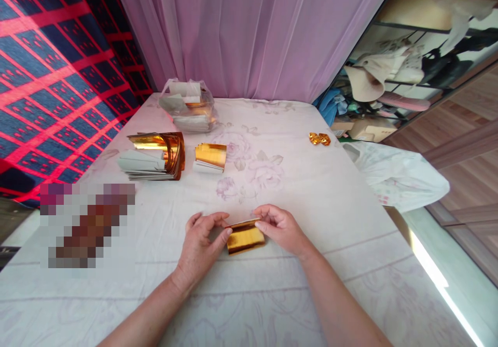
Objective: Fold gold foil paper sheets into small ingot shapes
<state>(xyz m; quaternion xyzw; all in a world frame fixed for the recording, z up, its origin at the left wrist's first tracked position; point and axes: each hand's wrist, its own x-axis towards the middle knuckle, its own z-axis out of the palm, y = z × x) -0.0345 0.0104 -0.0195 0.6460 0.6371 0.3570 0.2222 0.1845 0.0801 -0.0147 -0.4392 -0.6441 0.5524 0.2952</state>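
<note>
Both hands pinch a gold sheet (245, 236) lying on the bedsheet (330, 196): the left hand (203, 244) grips its left edge, the right hand (280, 227) its upper right edge. It looks mid-fold; next would be pressing the crease flat. Foil stacks (157, 155) lie well beyond, to the left.
</note>
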